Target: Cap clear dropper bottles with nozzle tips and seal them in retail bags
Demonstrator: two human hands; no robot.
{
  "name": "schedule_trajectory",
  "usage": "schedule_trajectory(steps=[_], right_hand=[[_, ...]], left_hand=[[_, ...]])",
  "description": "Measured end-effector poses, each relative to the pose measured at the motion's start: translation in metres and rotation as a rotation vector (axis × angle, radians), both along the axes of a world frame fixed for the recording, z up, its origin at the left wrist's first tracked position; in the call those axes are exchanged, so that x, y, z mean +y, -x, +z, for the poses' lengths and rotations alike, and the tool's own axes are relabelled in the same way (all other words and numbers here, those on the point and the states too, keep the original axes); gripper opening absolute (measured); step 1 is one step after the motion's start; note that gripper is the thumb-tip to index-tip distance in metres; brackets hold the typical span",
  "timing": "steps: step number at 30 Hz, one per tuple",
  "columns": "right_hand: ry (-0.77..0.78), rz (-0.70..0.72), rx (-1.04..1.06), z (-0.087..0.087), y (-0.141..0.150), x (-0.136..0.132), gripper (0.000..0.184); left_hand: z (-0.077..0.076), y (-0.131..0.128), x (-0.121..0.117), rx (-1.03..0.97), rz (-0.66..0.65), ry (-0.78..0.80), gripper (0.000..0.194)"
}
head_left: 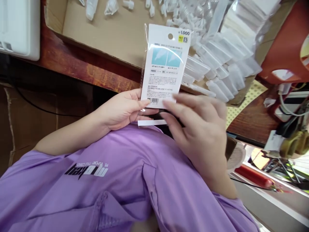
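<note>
Our left hand [127, 108] pinches a clear-plastic-sleeved rectangular white card [164, 77], and crooked tugging by our right hand [200, 125] (hold unclear) could crease the narrow white strip [151, 122] below that pinch.

A white plastic casing with rounded corners [19, 29] is seen at the far left, beside the reddish-brown wooden worktop [55, 42]. Below the worktop's edge, a thin black cable [56, 113] is strung across brown cardboard [31, 129]. At the right, a pale yellow sheet patterned with dots [246, 103] is laid on the worktop, and a smooth orange-red object [282, 48] is cut off by the picture's edge. Olive-yellow looped handles [291, 145] are shown lower down, and a red cylinder [256, 177] is placed below them.
</note>
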State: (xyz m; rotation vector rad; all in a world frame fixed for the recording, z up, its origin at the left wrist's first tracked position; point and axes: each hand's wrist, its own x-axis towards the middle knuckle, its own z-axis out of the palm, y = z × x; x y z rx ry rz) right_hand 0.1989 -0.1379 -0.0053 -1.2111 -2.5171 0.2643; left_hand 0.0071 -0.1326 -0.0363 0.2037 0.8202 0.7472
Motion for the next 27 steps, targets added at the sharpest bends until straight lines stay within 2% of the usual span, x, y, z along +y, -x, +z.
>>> schedule_trajectory(steps=[2, 4, 15, 21, 24, 27], right_hand=[[0.008, 0.121, 0.019, 0.003, 0.006, -0.001, 0.017], [0.045, 0.2, 0.018, 0.001, 0.011, 0.0, 0.011], [0.002, 0.16, 0.052, -0.007, 0.011, 0.002, 0.012], [-0.124, 0.246, 0.111, -0.01, 0.003, 0.005, 0.01], [-0.038, 0.259, 0.202, -0.007, -0.008, 0.007, 0.005], [0.17, 0.284, 0.37, -0.003, -0.028, 0.005, 0.007]], left_hand=[[0.002, -0.002, 0.001, -0.006, 0.011, -0.024, 0.026], [0.005, -0.005, 0.003, -0.004, 0.04, -0.04, 0.027], [0.021, -0.017, 0.014, 0.003, 0.107, 0.025, 0.035], [0.026, -0.021, 0.018, 0.036, 0.038, 0.072, 0.031], [0.023, -0.021, 0.018, 0.002, -0.03, 0.074, 0.029], [0.02, -0.02, 0.019, 0.053, -0.083, 0.078, 0.029]])
